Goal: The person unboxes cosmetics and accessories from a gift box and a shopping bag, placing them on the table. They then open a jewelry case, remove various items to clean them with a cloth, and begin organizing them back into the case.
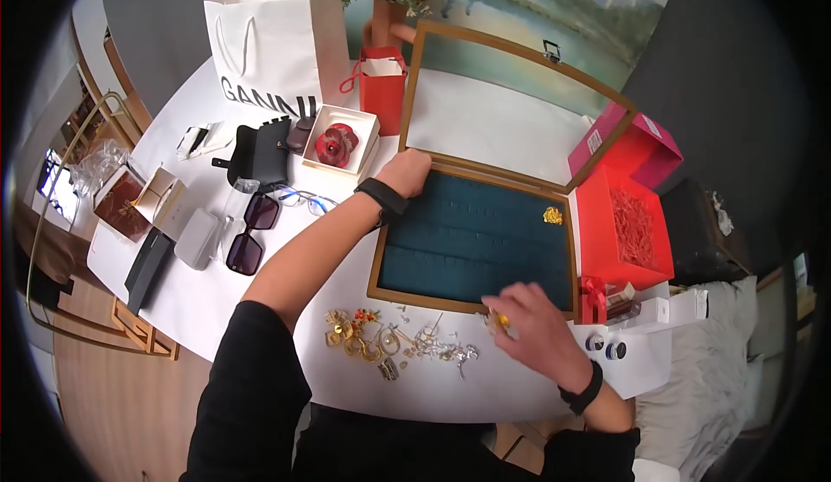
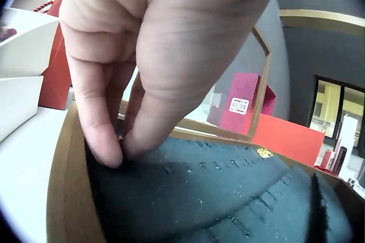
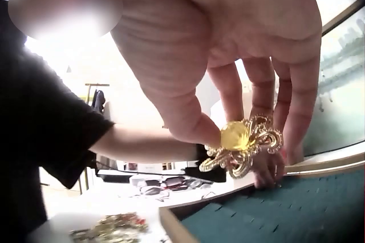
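My left hand reaches into the back left corner of a wooden-framed display case with a dark teal slotted lining. In the left wrist view its thumb and fingertips come together right at the lining, pinching a small shiny piece mostly hidden between them. Above the case's front edge, my right hand pinches a gold openwork jewelry piece with a round yellow stone between thumb and fingers. A gold flower-shaped ornament sits in the lining's back right part. The glazed lid stands raised.
Gold and silver jewelry lies in front of the case. At left are sunglasses, eyeglasses, a black pouch and a boxed red flower. A white bag stands behind; a red box is at right.
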The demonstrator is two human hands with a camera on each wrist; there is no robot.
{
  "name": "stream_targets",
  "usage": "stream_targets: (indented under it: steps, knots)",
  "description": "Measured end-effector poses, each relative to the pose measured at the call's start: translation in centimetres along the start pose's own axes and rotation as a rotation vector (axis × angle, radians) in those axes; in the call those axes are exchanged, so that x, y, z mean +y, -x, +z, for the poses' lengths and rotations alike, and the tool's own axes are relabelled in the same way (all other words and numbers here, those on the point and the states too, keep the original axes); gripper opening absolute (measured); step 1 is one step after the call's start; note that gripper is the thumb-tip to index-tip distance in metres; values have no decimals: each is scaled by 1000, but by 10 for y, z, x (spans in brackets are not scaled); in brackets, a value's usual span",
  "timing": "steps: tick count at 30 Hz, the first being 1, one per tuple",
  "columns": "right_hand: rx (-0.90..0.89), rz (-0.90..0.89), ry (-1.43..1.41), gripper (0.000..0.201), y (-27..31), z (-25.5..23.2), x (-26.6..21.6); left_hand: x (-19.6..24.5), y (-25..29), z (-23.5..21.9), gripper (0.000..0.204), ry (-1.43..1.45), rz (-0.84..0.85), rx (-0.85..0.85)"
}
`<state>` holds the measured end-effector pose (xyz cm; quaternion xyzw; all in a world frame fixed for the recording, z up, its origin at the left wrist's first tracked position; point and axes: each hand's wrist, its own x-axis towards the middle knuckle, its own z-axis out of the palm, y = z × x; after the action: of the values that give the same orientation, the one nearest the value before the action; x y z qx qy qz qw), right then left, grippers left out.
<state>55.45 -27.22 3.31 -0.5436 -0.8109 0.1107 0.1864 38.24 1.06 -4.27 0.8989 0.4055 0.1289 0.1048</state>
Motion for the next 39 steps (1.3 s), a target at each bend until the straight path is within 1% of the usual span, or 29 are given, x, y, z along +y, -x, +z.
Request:
stream_targets:
  steps: [1, 3, 4, 5, 6, 8, 10, 12, 14, 16, 17, 19, 20, 21, 22, 23, 24, 25, 26, 27, 28, 29, 30, 31, 33, 34, 36, 38, 39]
  knots:
    - [2, 6, -4, 35, 16, 3, 2, 2, -1, -2, 10, -25, -3, 21]
    - [-82, 143, 18, 34, 40, 11, 7, 5, 1, -2, 11, -30, 23, 98]
    - [-74, 158, 18, 34, 47, 17, 10, 1, 0, -1, 11, -30, 39, 91]
    - [-86, 142, 21, 34, 55, 24, 16, -1, -1, 1, 8, -28, 68, 113]
    - [-98, 131, 27, 35, 62, 27, 20, -1, -5, 3, 9, -23, 102, 135]
    - [-110, 160, 21, 35, 66, 30, 22, 15, 9, -13, 11, 100, 143, 100]
    - [-122, 106, -20, 35, 66, 37, 28, 47, 47, -41, 13, 381, 192, -70]
    - [-139, 96, -39, 35, 64, 40, 36, 77, 95, -58, 15, 553, 350, -151]
    - [-164, 81, -61, 34, 59, 42, 38, 99, 138, -69, 11, 594, 363, -339]
    - [-210, 42, -51, 26, 51, 41, 38, 113, 171, -71, 12, 581, 295, -466]
    - [-214, 34, -55, 26, 44, 34, 37, 113, 178, -67, 12, 581, 285, -464]
    - [-330, 113, -85, 26, 25, 12, 34, 107, 190, -57, 14, 486, 264, -522]
    - [-229, 144, -42, 24, 13, 4, 37, 104, 195, -50, 14, 478, 236, -501]
    - [-123, 180, -11, 22, -6, -7, 41, 102, 197, -41, 11, 511, 267, -451]
    - [-5, 176, 90, 20, -22, -10, 56, 101, 200, -33, 9, 540, 301, -400]
    - [87, 184, 232, 20, -40, -11, 75, 101, 203, -25, 12, 496, 303, -387]
    - [123, 249, 343, 23, -55, -15, 91, 102, 205, -19, 16, 453, 312, -373]
    - [179, 283, 464, 26, -65, -8, 123, 105, 206, -18, 15, 389, 364, -332]
    - [97, 437, 541, 28, -78, -7, 142, 107, 208, -15, 15, 374, 360, -308]
    - [82, 503, 599, 32, -86, -2, 164, 109, 209, -13, 13, 316, 350, -281]
    - [102, 482, 610, 32, -93, 0, 175, 110, 210, -12, 11, 259, 338, -253]
    - [49, 572, 607, 33, -97, 4, 183, 110, 209, -12, 12, 218, 328, -300]
    - [-10, 662, 601, 34, -101, 6, 188, 109, 211, -10, 12, 214, 318, -281]
    - [-9, 644, 608, 34, -105, 7, 194, 108, 213, -6, 13, 204, 323, -262]
    - [-41, 723, 532, 33, -108, 9, 202, 106, 217, -3, 14, 205, 315, -243]
    - [-50, 716, 533, 33, -108, 9, 204, 105, 218, -4, 16, 215, 308, -240]
    - [24, 724, 430, 35, -106, 6, 206, 103, 218, -8, 18, 231, 304, -242]
    - [26, 742, 407, 34, -105, 5, 203, 104, 214, -19, 18, 356, 259, -206]
    - [78, 677, 340, 34, -103, 5, 204, 103, 212, -28, 16, 356, 233, -224]
